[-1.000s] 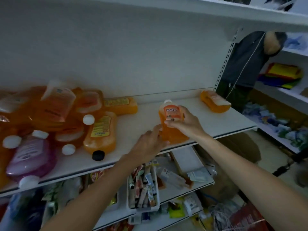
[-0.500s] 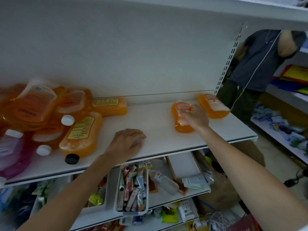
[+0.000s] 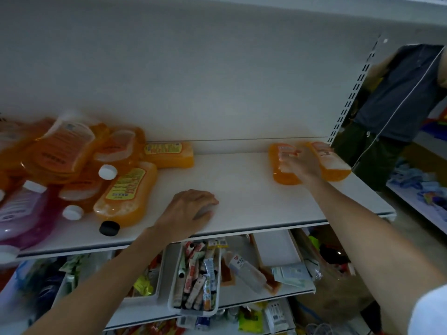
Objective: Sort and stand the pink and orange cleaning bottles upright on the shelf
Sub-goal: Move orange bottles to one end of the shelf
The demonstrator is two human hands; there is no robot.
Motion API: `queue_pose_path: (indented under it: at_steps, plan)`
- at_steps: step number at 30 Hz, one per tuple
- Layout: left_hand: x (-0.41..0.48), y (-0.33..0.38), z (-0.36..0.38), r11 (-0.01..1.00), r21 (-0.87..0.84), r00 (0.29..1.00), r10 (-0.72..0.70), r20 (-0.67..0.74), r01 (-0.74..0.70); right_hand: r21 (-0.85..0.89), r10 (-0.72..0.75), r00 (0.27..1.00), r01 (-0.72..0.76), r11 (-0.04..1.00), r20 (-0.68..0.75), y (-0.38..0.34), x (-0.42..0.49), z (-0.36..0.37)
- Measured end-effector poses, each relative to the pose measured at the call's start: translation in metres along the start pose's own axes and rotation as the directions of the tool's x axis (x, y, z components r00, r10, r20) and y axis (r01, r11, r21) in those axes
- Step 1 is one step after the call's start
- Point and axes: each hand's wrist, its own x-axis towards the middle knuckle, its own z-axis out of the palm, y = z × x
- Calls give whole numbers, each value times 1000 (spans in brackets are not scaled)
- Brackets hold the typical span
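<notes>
A: R hand (image 3: 300, 165) wrapped on small orange bottle (image 3: 284, 170), 2 o'clock on shelf (image 3: 242, 189).
B: L hand (image 3: 191, 209) flat, empty. I'd seat base square before letting go.

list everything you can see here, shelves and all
white metal shelf: one, white, centre
lying orange plastic bottles: a heap, exact count unclear, orange, shelf's left
lying pink plastic bottle: at least one, pink, far left
two orange plastic bottles: two, orange, back right, side by side
white plastic bin of small tubes: one, white, lower shelf
bystander in dark clothing: one, far right
left hand: flat on the shelf, empty
right hand: on the nearer right bottle
</notes>
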Motion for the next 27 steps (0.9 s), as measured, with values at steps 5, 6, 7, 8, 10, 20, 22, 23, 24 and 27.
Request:
queue_pose_path:
  at_steps: [5, 6, 7, 8, 10, 20, 22, 23, 24, 27]
  plan:
    - [1, 1, -2, 1000, 22, 1000, 8, 4, -8, -100, -20, 1000, 19, 995, -10, -5, 7, -3]
    - [1, 2, -2, 1000, 20, 1000, 1, 10, -1, -132, -23, 1000, 21, 991, -10, -4, 9, -3]
    - [1, 2, -2, 1000, 17, 1000, -6, 17, 6, -166, -22, 1000, 20, 986, -11, -4, 10, -2]
    - [1, 2, -2, 1000, 18, 1000, -7, 19, 7, -207, -22, 1000, 18, 978, -15, -3, 13, -1]
    - [1, 4, -3, 1000, 24, 1000, 6, 0, -6, -276, -10, 1000, 2, 961, -25, -10, 10, 1]
    - [-42, 4, -36, 999, -4, 977, 36, -210, -37, -762, -310, 951, 211, 613, 14, -44, -13, 22]
    - [-52, -5, -55, 999, -33, 953, -42, -300, 34, -601, -442, 895, 384, 701, 55, -67, -33, 43]
    - [-56, -11, -64, 997, -39, 941, -69, -332, 59, -497, -494, 863, 475, 726, 104, -81, -42, 54]
    - [-61, -18, -74, 997, -30, 933, -80, -352, 75, -417, -533, 832, 544, 728, 155, -100, -55, 67]
    - [-81, -42, -92, 987, 8, 920, -146, -363, 160, -196, -663, 684, 726, 659, 304, -158, -99, 107]
